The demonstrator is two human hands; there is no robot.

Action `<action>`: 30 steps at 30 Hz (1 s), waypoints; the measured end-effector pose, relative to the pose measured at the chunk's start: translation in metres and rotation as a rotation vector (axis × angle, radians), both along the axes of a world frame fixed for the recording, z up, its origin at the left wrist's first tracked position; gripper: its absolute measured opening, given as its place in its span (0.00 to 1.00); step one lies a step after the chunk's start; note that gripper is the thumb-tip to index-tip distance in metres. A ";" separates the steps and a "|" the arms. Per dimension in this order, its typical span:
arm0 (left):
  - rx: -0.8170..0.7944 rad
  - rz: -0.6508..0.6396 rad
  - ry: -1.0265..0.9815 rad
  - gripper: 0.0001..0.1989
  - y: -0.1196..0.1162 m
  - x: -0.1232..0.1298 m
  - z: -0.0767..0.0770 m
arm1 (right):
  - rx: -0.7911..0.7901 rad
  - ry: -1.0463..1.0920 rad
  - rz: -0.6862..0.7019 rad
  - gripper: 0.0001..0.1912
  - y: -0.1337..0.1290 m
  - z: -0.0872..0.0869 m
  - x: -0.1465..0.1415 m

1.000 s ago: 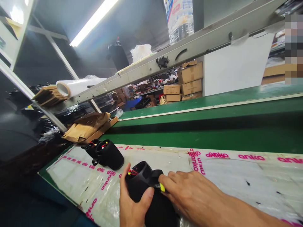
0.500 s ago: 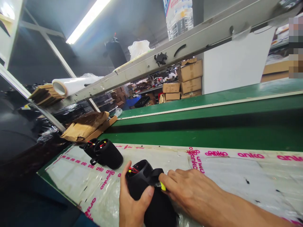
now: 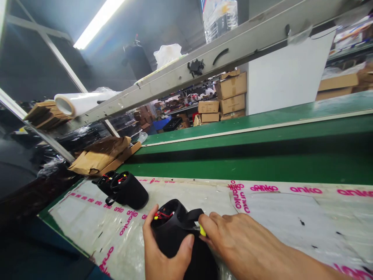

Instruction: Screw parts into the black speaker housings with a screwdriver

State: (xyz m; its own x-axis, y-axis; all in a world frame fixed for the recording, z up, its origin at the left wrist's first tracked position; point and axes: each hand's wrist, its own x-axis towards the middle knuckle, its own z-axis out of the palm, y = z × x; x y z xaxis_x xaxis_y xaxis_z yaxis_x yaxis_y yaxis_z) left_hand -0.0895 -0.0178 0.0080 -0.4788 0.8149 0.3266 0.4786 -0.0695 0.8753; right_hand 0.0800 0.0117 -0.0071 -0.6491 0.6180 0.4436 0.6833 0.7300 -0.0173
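A black fabric-covered cylinder [image 3: 186, 256], which looks like a speaker body, tilts on the plastic-covered bench. Red wires with a yellow connector show inside its open end. My left hand [image 3: 167, 252] is wrapped round its side, thumb and fingers apart across it. Beside the rim sticks out a black strap loop [image 3: 194, 214]. My right hand [image 3: 233, 237] is closed on a small yellow-handled tool [image 3: 201, 230], its thin metal tip against the cylinder near the strap. Most of the handle is hidden in the fingers, so its exact kind does not show.
Two more black cylinders [image 3: 128, 190] with wires stand to the left. Behind them lies brown paper in a cardboard tray [image 3: 119, 159]. Plastic sheet printed in pink [image 3: 276, 217] covers the bench front. A green belt [image 3: 233, 163] runs behind, under a metal beam [image 3: 175, 74].
The view has shifted slightly, so the scene sits a little further left. Both hands keep their hold on the cylinder and the tool, which stays by the strap.
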 end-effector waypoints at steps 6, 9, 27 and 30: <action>-0.011 -0.005 -0.003 0.39 0.004 -0.007 -0.002 | -0.072 0.082 -0.014 0.10 0.006 0.001 -0.011; -0.027 0.003 -0.063 0.40 0.003 -0.010 -0.003 | -0.162 0.089 -0.001 0.09 0.003 0.012 -0.017; 0.011 0.014 -0.102 0.42 -0.001 -0.003 0.001 | -0.174 0.094 -0.006 0.10 -0.003 0.012 -0.021; 0.005 0.025 -0.069 0.41 -0.001 0.000 0.003 | -0.108 0.114 -0.016 0.11 -0.003 0.002 -0.022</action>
